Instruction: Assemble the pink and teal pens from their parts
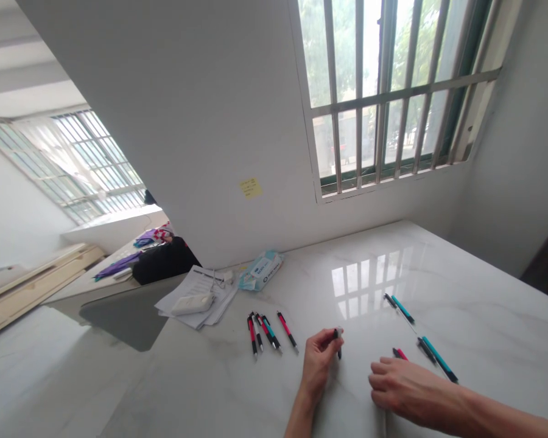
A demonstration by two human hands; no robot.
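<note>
My left hand (320, 359) is closed in a pinch round a short pen piece (339, 333), pale at the top and dark below, held nearly upright above the marble-patterned table. To its right, my right hand (399, 386) is low over the tabletop with its fingers curled under. What those fingers hold, if anything, is hidden. A red and black pen piece (400, 354) shows just behind the right hand. Further right lie teal pen barrels (439, 360) beside black pen parts (426, 350). Left of my left hand are a single red and black pen (287, 332) and a bunch of several pens (263, 333).
A blue wipes packet (261, 271) lies by the wall. Papers (219, 307) with a white device (192, 303) on them rest at the table's left edge, beside a grey chair back (123, 316). A barred window (383, 97) is above the table.
</note>
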